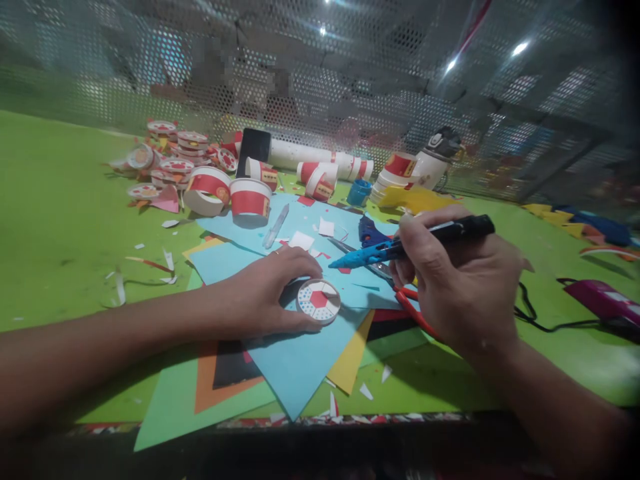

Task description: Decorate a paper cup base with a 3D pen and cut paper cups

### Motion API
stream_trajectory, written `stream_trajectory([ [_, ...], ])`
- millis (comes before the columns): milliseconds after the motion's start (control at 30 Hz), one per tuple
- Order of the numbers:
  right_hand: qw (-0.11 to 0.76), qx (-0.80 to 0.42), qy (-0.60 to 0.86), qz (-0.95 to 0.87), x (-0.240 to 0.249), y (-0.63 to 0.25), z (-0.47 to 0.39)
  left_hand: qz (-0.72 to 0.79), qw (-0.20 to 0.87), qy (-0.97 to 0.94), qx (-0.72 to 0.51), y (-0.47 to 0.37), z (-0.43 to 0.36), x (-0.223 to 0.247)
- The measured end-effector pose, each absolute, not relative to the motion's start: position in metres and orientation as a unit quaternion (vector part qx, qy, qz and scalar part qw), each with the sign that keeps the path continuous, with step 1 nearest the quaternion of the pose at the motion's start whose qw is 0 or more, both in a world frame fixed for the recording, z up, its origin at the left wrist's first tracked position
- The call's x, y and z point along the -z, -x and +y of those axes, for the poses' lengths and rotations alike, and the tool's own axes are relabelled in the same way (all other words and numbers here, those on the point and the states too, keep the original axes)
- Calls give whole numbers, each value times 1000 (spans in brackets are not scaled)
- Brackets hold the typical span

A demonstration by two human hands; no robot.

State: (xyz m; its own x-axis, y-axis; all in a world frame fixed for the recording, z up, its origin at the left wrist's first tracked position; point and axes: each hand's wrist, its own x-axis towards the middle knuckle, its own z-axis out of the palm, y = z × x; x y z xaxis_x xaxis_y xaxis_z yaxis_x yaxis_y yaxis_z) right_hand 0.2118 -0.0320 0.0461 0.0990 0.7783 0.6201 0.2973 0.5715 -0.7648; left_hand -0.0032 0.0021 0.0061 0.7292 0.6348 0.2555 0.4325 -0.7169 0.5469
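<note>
Between the thumb and fingers of my left hand (267, 293) is a small round disc (319, 301), white with a red centre and blue dots on some of its sections. It rests over light blue paper (310, 363). My right hand (457, 280) grips a marker (400, 247) with a black barrel and a blue front end. The marker's tip points left, above and slightly right of the disc, apart from it. Under the right hand lie red-handled scissors (415, 313), partly hidden. A dark blue tool (371, 232), its kind unclear, lies beside their blades.
Cut paper cups (251, 200) and a pile of red-and-white paper pieces (175, 163) stand behind. Farther right are a blue jar (359, 193), a white bottle (433, 160) and a purple corded device (605, 300). Paper scraps litter the green table (60, 220); perforated mesh (320, 87) rises behind.
</note>
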Motion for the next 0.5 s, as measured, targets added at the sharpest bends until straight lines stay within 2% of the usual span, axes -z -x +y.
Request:
stream_trajectory([
  [333,631,-213,406,-626,-49,-216,-21,324,241,-890,-211,3,2,-6],
  [500,614,-188,427,-637,-50,-217,-18,344,222,-888,-211,3,2,-3],
])
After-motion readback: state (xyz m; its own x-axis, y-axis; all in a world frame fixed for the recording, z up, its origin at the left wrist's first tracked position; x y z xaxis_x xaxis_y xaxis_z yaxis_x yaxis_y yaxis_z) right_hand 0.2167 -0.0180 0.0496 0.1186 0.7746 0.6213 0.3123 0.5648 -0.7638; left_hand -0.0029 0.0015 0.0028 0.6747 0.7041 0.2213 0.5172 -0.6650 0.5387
